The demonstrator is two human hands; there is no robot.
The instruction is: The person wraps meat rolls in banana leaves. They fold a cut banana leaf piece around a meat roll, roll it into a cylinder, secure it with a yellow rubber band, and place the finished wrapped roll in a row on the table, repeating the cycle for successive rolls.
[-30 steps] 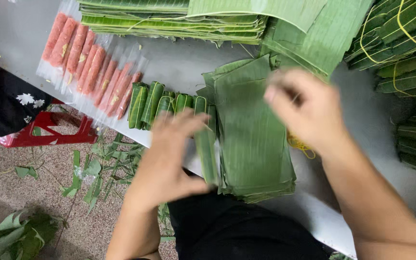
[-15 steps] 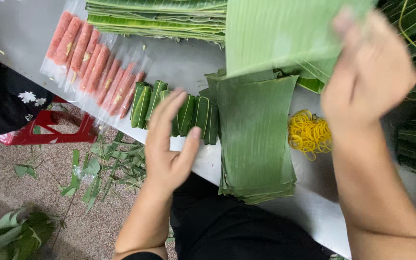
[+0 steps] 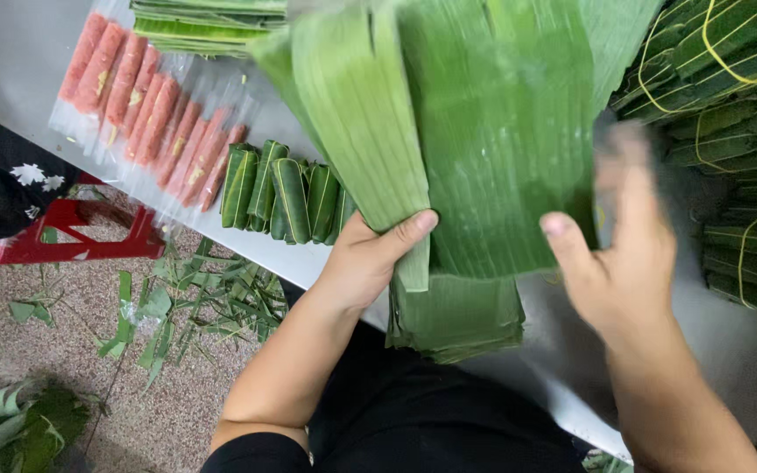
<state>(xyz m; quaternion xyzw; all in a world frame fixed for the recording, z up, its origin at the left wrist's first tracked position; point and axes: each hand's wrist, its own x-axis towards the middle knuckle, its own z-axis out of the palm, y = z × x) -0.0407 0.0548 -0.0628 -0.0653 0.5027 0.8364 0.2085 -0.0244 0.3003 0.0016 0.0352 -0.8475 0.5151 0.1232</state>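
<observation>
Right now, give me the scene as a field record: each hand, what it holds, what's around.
left hand: thumb pinching cut banana leaves, lifted above table
right hand: blurred, open, at the leaves' right edge; grip cannot tell
under hands: stack of cut leaves at table edge
left of stack: leaf-wrapped rolls; pink sausage sticks in clear film
right: tied leaf bundles
floor: leaf scraps
</observation>
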